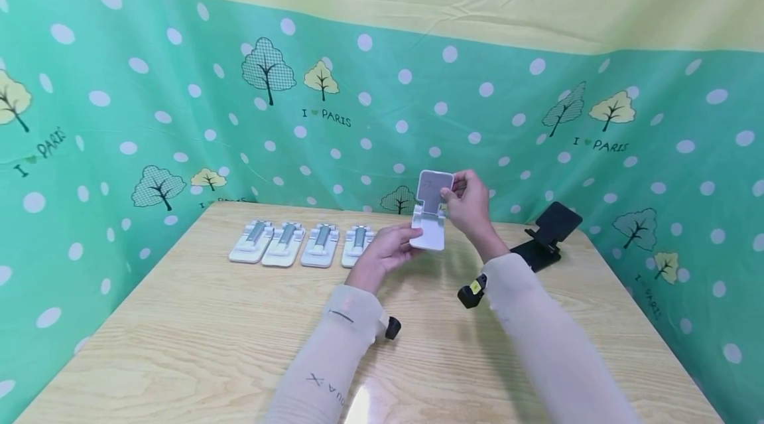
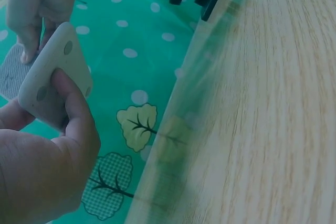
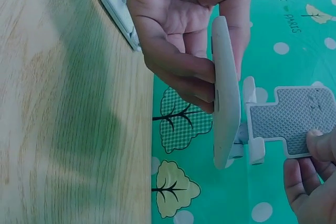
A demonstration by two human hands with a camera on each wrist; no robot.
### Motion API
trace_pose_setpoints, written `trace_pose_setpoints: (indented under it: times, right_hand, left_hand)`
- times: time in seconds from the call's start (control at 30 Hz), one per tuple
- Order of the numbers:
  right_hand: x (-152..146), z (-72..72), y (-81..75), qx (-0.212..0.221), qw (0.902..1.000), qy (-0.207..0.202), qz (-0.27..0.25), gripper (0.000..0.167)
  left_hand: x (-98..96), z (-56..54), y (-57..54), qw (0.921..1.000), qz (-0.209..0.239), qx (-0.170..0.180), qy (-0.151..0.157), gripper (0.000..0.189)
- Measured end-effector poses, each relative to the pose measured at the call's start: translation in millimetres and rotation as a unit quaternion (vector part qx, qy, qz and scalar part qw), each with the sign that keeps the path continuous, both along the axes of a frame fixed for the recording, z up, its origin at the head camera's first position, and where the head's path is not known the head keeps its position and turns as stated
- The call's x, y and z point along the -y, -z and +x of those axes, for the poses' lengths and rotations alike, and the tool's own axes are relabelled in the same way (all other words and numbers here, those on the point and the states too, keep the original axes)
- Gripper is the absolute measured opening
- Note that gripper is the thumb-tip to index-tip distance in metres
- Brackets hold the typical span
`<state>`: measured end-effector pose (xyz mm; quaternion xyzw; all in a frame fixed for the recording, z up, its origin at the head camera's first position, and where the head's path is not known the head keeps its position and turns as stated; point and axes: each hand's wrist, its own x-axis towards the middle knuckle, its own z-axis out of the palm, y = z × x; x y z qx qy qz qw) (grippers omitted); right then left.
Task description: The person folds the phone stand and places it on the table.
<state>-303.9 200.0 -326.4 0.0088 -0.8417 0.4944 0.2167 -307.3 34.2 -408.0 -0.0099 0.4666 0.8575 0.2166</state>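
Note:
A white folding phone stand (image 1: 430, 233) is held above the table, its grey-padded back plate (image 1: 434, 190) swung up from the base. My left hand (image 1: 389, 249) grips the base between thumb and fingers; in the left wrist view the fingers (image 2: 73, 98) lie against the underside with its round feet. My right hand (image 1: 468, 204) pinches the edge of the back plate, and in the right wrist view its thumb (image 3: 321, 145) lies on the textured pad (image 3: 294, 116). Between base and plate, the hinge arm shows in the right wrist view.
Several folded white phone stands (image 1: 320, 245) lie in a row at the left rear of the wooden table (image 1: 197, 338). To the right rear stands an unfolded black phone stand (image 1: 552, 228). A green patterned cloth (image 1: 334, 165) hangs behind the table.

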Motion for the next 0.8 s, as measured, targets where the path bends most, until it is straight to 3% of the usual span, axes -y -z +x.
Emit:
trace_pose_setpoints:
  times: [0.4, 0.7, 0.8]
  right_hand:
    - [4.7, 2.1, 5.4, -0.029, 0.9995, -0.006, 0.015, 0.018]
    - [1.7, 0.7, -6.6, -0.084, 0.991, -0.042, 0.095, 0.033]
    - [3.9, 1.6, -11.1, -0.105, 0.9824, -0.035, 0.15, 0.027]
  left_hand:
    - [3.8, 0.7, -2.0, 0.9998, 0.005, 0.014, -0.009, 0.044]
    - [8.6, 0.6, -4.3, 0.9992, -0.005, 0.017, -0.035, 0.047]
    - [10.0, 1.0, -4.8, 0.9991, -0.003, 0.018, -0.039, 0.046]
